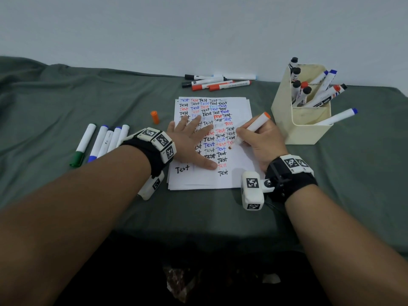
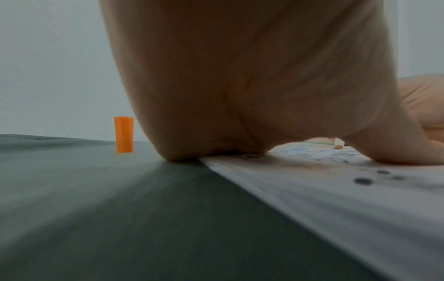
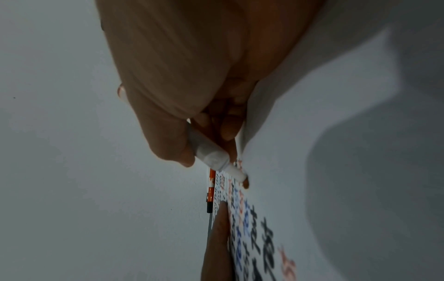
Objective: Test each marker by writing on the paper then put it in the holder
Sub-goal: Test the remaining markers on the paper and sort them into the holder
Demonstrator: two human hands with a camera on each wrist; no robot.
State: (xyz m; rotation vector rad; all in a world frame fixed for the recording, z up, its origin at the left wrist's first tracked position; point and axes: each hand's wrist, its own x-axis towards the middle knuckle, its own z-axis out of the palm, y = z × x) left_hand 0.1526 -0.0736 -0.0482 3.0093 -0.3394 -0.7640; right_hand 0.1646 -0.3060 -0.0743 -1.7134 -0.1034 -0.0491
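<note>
A white paper covered in rows of the word "Test" lies on the green cloth. My left hand presses flat on it with fingers spread. My right hand grips an uncapped orange marker, its tip touching the paper. In the right wrist view the marker sits between thumb and fingers. Its orange cap stands upright left of the paper, and the cap also shows in the left wrist view. The cream holder stands at the right with several markers inside.
Several capped markers lie at the left of the cloth. More markers lie beyond the paper near the wall. A blue-ended marker leans out of the holder's front compartment. The green cloth ends at the near edge.
</note>
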